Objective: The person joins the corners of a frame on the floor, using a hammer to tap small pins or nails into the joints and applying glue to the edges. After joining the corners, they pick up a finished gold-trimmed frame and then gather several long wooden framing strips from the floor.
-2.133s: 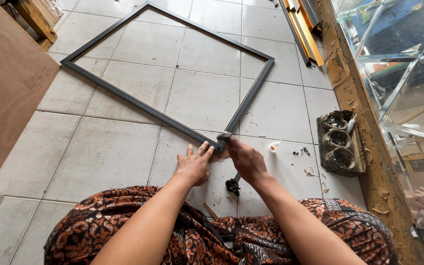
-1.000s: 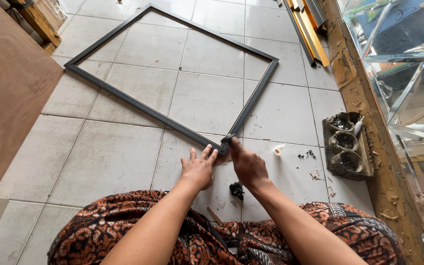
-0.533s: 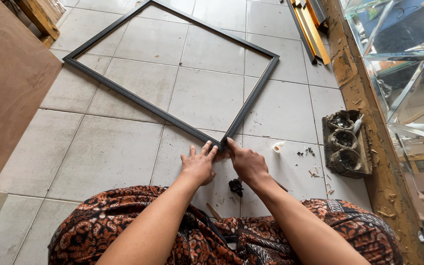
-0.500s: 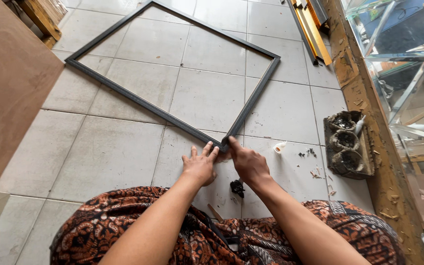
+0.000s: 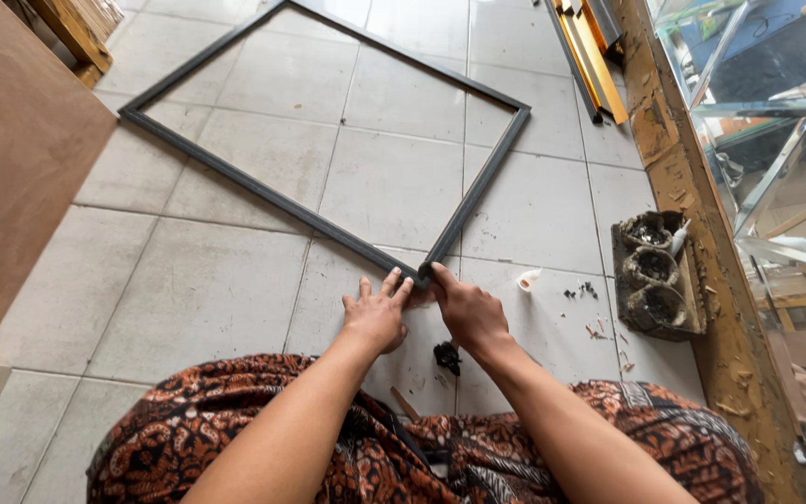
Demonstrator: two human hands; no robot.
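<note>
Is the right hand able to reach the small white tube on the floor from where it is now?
Probably yes. The right hand rests at the corner of the dark frame, and the white tube lies just to its right on bare tile, nothing between them.

Count at your grip: two hands, left hand (image 5: 377, 317) and right hand (image 5: 466, 313), on one dark frame (image 5: 263, 191). Right of grip: one white cap (image 5: 528, 279), one block (image 5: 692, 313) holding three cups. Below: one black lump (image 5: 446, 357).

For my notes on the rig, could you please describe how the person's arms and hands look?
Both forearms are bare, with no sleeves in view. The left hand and right hand wear no gloves, rings or watch that I can see.
</note>
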